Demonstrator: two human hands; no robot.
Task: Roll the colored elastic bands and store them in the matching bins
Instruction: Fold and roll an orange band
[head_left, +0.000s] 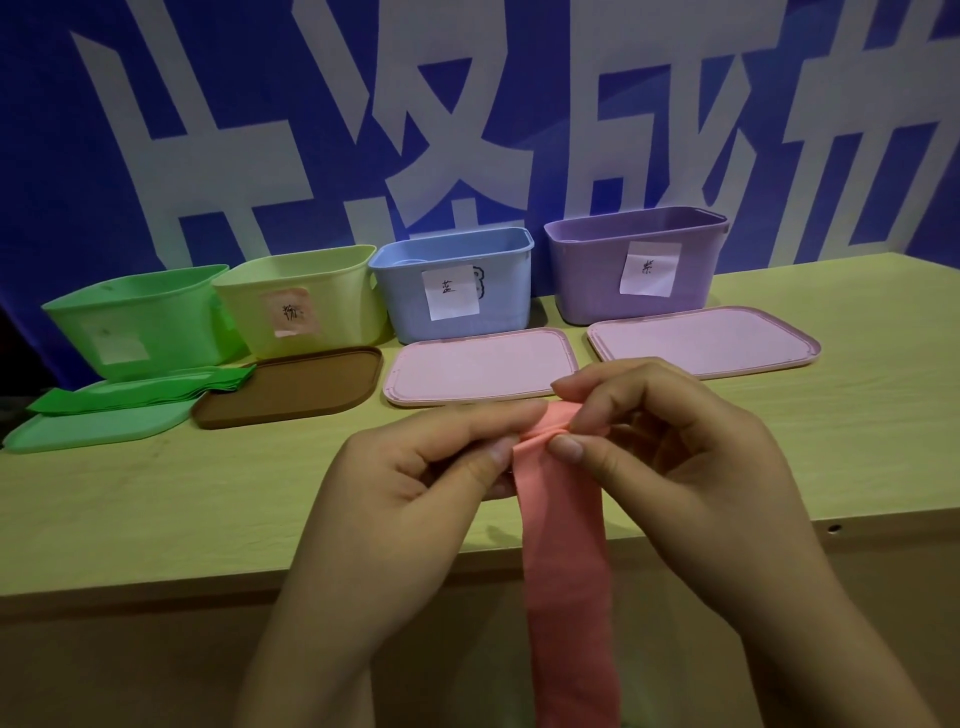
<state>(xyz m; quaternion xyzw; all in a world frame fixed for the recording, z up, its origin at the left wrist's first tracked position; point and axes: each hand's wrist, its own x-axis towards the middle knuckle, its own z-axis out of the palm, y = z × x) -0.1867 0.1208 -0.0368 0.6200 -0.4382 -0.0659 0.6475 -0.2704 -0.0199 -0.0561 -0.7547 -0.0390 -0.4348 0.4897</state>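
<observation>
1. While both hands pinch the top end of the pink band (563, 561), I judge the roll barely begun: left hand (415, 467) and right hand (670, 452) each hold the fold between thumb and fingers (569, 448), above the surface (156, 499) near its front edge.
2. The long tail hangs over that edge and out of view; its weight and stretch could pull the first turn loose if either pinch slackens.
3. The fold looks bunched, so I expect a skewed, cone-shaped roll unless the edges are squared.
4. Bin choice is a risk: I see 4 bins, green (140, 317), yellow (296, 296), blue (452, 280) and purple (634, 260), none pink. The yellow one carries a pinkish label (290, 313), likely the match, but I cannot read it.
5. Green bands (140, 395) lie on a lid at left, well apart.
</observation>
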